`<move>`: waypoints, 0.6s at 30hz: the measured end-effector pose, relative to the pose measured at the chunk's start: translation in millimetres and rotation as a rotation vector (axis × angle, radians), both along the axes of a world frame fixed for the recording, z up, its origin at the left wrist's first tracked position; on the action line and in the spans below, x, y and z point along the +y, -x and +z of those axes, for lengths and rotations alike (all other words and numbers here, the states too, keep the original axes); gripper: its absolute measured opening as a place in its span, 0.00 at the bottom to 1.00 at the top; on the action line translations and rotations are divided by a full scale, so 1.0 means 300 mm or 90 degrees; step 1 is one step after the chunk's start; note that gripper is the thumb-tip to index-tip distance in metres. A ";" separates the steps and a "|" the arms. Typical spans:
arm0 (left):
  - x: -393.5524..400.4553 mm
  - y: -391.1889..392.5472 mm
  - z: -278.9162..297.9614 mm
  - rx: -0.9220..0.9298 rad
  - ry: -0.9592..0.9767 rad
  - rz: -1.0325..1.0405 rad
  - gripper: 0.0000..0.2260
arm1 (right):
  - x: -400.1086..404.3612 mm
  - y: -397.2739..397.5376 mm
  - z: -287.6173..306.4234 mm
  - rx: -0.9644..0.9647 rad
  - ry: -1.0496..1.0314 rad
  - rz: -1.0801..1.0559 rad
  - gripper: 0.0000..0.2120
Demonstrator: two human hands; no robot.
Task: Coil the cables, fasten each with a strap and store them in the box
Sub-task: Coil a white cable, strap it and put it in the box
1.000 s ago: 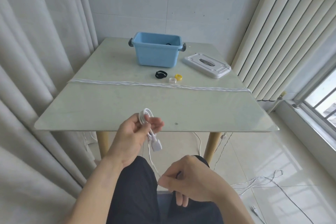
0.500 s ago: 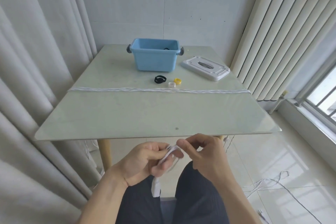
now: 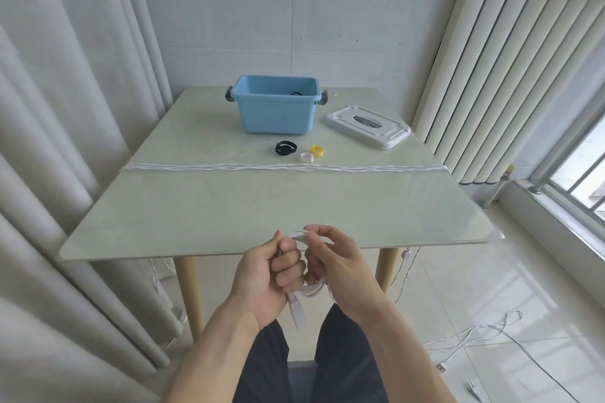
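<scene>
My left hand grips a small coil of white cable just in front of the table's near edge; its white plug hangs below my fist. My right hand pinches the top loop of the same coil. Several white cables lie stretched in a line across the table. Behind them sit a black strap, a white strap and a yellow strap. The open blue box stands at the back with something dark inside.
The box's white lid lies to the right of the box. The glass table stands between curtains on the left and vertical blinds on the right. More white cable trails on the tiled floor at the lower right, near a window.
My right hand came up from my lap and joined the left on the coil. Both hands then rose toward the table's edge, and the coil turned so its plug hangs lower.
</scene>
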State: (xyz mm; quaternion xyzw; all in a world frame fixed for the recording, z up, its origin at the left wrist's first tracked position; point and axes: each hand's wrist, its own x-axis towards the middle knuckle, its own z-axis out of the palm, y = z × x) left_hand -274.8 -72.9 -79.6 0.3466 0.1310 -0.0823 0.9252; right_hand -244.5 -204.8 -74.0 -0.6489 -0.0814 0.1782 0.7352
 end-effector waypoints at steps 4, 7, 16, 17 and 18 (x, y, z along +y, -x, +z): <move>-0.017 -0.011 0.021 -0.060 0.002 -0.062 0.17 | 0.029 -0.025 0.014 -0.032 0.011 -0.120 0.12; -0.019 -0.020 0.028 -0.087 -0.012 -0.071 0.17 | 0.034 -0.032 0.025 -0.024 -0.031 -0.158 0.12; 0.098 -0.038 0.019 -0.055 0.107 0.149 0.17 | -0.090 -0.055 0.025 -0.206 0.233 -0.012 0.04; 0.125 -0.041 0.017 -0.049 0.116 0.191 0.18 | -0.117 -0.064 0.030 -0.204 0.260 -0.002 0.04; 0.152 -0.043 0.015 -0.041 0.122 0.236 0.18 | -0.145 -0.073 0.035 -0.199 0.276 0.009 0.05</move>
